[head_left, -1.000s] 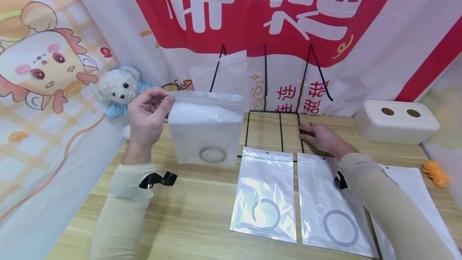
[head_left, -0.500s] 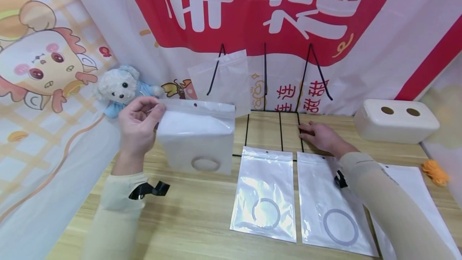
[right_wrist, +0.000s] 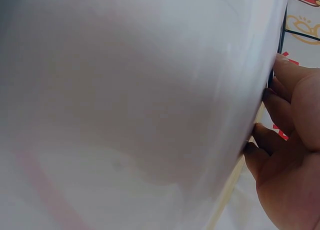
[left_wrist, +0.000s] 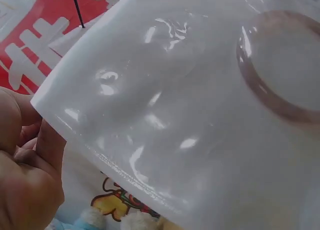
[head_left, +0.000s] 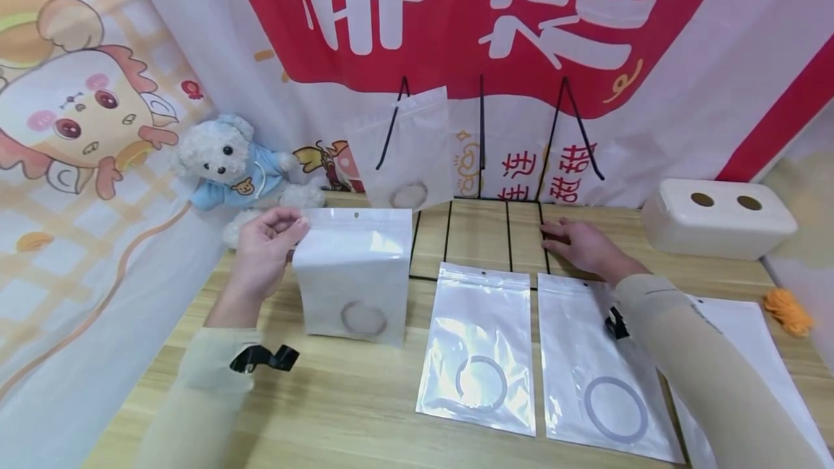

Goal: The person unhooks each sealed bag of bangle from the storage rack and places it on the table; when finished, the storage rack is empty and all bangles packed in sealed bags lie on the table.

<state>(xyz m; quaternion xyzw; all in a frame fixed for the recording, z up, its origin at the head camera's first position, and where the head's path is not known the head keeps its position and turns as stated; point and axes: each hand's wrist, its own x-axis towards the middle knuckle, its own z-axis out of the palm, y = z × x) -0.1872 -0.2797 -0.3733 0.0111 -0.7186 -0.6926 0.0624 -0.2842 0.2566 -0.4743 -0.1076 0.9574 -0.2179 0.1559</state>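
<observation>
My left hand (head_left: 268, 248) pinches a white zip bag (head_left: 355, 270) by its upper left corner, just above the table. The bag's top bends over, and a pale brownish ring shape (head_left: 363, 317) shows low on its front; the left wrist view shows this ring (left_wrist: 265, 90) close up. Another zip bag (head_left: 405, 154) with a ring shape hangs tilted from the left prong of a black wire rack (head_left: 510, 237). My right hand (head_left: 580, 243) rests with its fingertips at the rack's base wire; in the right wrist view a blurred bag partly hides those fingertips.
Two zip bags with rings, one in the middle (head_left: 478, 339) and one to its right (head_left: 573, 353), lie on the table; a third bag (head_left: 756, 339) is partly under my right sleeve. A plush bear (head_left: 228, 165), a white box (head_left: 717, 219) and an orange yarn bundle (head_left: 788, 312) surround the rack.
My left hand has lowered its bag and drawn it away from the hanging one, whose ring shape is now uncovered. More of the bear shows. My right hand has stayed in place.
</observation>
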